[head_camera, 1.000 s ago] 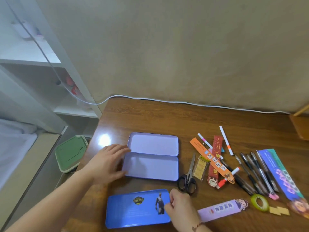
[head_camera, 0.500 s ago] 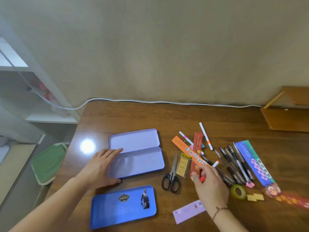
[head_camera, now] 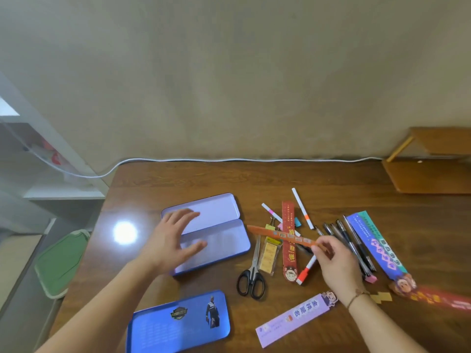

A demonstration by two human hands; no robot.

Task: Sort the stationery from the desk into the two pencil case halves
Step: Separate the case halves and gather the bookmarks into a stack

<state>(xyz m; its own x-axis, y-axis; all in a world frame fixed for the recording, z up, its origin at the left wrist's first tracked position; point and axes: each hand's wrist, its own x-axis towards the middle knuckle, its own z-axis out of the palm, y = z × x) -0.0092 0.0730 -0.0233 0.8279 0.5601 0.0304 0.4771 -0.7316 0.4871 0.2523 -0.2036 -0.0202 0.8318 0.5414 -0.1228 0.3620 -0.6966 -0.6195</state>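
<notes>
The right hand (head_camera: 336,263) pinches one end of the orange bookmark (head_camera: 283,234); the rest sticks out toward the left hand (head_camera: 173,240), which hovers spread over the pencil case (head_camera: 229,247). The bookmark looks thin, light and bendy, though it's blurry.

glossy wood desk (head_camera: 193,182), seemingly metal case (head_camera: 216,240)

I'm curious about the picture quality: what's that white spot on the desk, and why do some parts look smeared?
Head view: the white spot is lamp glare on the glossy desk; the left hand and the orange bookmark held by the right hand are motion-blurred; the wide lens bends the desk's edges, and the red strip at far right smears.
</notes>
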